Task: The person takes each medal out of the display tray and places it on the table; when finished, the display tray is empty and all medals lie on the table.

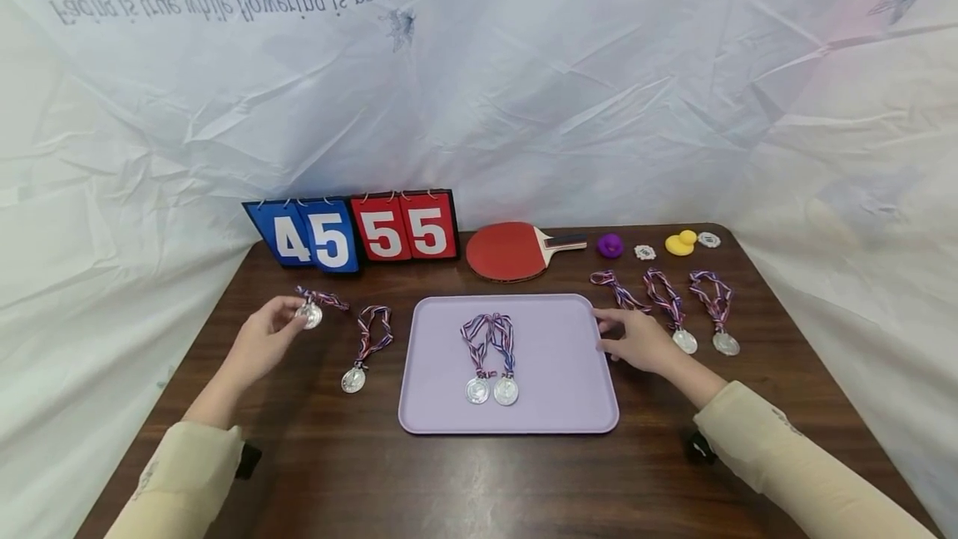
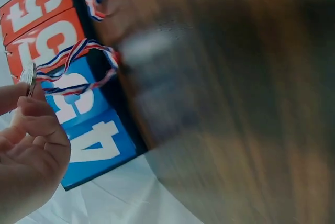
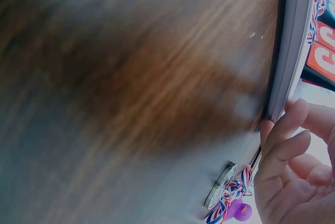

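Observation:
My left hand (image 1: 264,338) pinches a silver medal (image 1: 310,314) between thumb and fingers at the table's left. Its striped red, white and blue ribbon (image 2: 78,69) trails beyond the fingers in the left wrist view. Another medal (image 1: 353,379) lies flat nearby, its ribbon stretched toward the scoreboard. Two silver medals (image 1: 491,390) with looped ribbons lie side by side on the lilac tray (image 1: 557,414). At the tray's right rim, my right hand (image 1: 636,341) grips the edge with curled fingers. In the right wrist view, its fingertips (image 3: 297,110) are right at the rim.
A flip scoreboard (image 1: 352,231) reading 45 and 55 stands back left, with a red table tennis paddle (image 1: 507,252) beside it. Purple duck (image 1: 609,245), yellow duck (image 1: 679,244) and two white tokens (image 1: 644,252) line the back right. Three medals (image 1: 726,343) lie right of the tray.

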Available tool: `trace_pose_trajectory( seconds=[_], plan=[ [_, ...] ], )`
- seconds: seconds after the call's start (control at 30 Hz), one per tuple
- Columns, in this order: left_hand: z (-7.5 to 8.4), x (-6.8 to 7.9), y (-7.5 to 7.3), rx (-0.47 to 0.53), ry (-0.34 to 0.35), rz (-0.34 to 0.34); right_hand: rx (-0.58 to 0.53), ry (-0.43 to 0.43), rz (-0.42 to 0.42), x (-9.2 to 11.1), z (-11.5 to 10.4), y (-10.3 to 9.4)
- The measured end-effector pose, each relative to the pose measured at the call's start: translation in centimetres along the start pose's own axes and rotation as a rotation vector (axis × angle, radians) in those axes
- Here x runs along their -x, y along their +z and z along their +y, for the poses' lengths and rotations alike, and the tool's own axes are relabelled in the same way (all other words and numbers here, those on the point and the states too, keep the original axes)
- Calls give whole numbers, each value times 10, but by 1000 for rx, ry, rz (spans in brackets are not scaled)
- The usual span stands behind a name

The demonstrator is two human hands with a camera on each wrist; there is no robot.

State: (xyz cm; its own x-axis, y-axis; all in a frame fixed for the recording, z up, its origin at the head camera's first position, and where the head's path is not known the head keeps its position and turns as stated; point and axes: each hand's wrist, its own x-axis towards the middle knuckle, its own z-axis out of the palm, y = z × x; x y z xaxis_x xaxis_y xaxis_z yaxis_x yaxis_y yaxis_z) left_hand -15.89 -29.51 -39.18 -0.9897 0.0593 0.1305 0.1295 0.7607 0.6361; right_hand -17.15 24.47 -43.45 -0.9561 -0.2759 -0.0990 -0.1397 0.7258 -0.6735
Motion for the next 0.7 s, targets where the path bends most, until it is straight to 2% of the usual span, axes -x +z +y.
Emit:
trace_pose_trajectory(
  seconds=[0.23, 0.37, 0.53, 0.7],
  plan=[
    [-11, 27, -2, -34, -28, -139, -12, 1, -9, -1, 2, -2],
    [-18, 37, 1, -27, -37, -183, -27, -7, -19, -2, 4, -4],
    [-25, 45, 7, -23, -80, -238, -63, -12, -56, -3, 9, -6],
    [-27, 50, 9, -39, -122, -263, -74, -29, -73, -3, 10, -6]
  ],
)
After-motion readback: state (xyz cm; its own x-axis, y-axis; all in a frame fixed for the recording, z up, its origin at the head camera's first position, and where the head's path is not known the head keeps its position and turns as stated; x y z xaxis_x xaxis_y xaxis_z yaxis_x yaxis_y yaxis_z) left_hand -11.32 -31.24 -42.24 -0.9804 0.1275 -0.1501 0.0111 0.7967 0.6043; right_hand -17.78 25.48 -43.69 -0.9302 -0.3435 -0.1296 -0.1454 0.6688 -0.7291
